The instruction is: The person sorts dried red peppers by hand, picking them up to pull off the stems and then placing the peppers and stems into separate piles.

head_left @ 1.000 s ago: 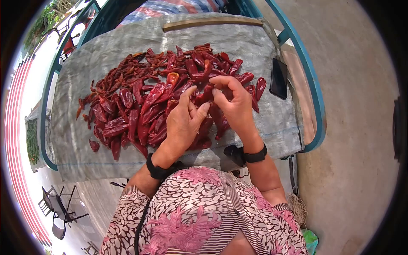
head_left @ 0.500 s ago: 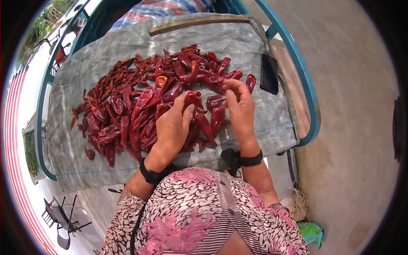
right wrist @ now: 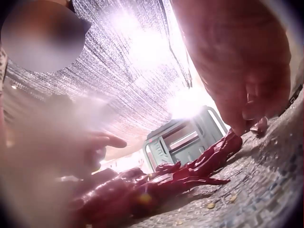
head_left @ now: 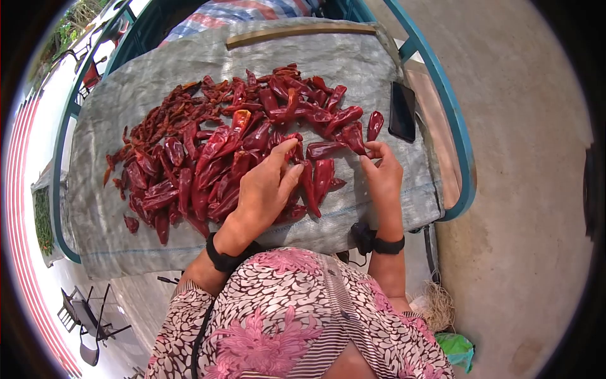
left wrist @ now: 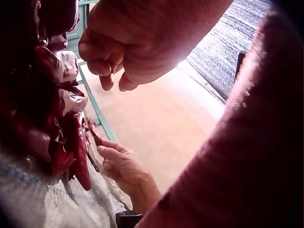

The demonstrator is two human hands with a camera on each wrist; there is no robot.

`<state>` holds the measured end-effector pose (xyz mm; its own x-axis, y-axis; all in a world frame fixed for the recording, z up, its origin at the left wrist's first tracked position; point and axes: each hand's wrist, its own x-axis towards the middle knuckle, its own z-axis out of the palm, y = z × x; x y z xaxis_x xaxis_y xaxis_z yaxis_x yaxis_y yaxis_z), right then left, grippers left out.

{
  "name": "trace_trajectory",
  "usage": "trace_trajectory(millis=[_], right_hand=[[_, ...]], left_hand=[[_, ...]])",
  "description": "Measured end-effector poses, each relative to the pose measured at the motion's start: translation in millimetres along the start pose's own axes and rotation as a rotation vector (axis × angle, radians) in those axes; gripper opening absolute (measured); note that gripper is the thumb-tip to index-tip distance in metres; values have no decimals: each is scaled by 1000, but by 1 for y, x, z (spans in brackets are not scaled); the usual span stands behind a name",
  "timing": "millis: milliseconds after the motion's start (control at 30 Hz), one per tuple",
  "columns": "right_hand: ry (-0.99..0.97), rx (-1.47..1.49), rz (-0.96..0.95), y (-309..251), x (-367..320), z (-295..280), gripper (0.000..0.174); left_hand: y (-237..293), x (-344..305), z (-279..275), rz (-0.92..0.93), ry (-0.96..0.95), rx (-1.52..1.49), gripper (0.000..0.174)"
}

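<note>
Although beside the pile (head_left: pixel 211 161), red pepper (head_left: pixel 353 136) with tip in right grip (head_left: pixel 384 172).

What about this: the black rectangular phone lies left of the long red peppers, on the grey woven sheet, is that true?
Not left: the head view shows the black phone right of the long red peppers, on the grey woven sheet.

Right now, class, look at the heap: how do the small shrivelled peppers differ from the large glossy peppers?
The shrivelled peppers are thin and wrinkled, while the glossy peppers are broad and fuller. The shrivelled peppers look duller, with orange-brown tones; the glossy peppers are mostly deep red and shiny. Both kinds lie in one heap on the grey sheet.
</note>
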<state>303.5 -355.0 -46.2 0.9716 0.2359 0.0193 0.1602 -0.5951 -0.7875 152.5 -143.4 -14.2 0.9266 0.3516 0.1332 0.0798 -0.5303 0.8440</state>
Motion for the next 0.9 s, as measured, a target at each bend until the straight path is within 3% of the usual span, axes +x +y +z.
trace_trajectory(millis=[167, 267, 300, 500, 600, 700, 733, 800, 900], right_hand=[[-427, 483, -37, -55, -40, -16, 25], [-618, 545, -34, -60, -45, -11, 21], [-664, 535, -32, -60, -46, -10, 20], [-597, 495, -28, -44, -28, -10, 22], [-200, 185, -33, -32, -1, -8, 27], [221, -368, -429, -4, 31, -7, 35], [199, -377, -325, -3, 38, -6, 36], [148, -388, -117, -5, 47, -3, 39], [118, -431, -105, 7, 60, 5, 40]], left_hand=[[3, -2, 4, 3, -50, -294, 54], [11, -2, -6, -107, -218, -467, 47], [10, -4, -4, -74, -221, -486, 34], [2, -3, -2, -30, -189, -494, 28], [-1, 2, 4, -6, -77, -427, 37], [-5, 2, 5, -13, -62, -351, 50], [-5, 0, 4, -28, -81, -328, 55], [-2, -1, 4, 23, -95, -268, 47], [-2, -2, 3, 144, -132, -202, 39]])
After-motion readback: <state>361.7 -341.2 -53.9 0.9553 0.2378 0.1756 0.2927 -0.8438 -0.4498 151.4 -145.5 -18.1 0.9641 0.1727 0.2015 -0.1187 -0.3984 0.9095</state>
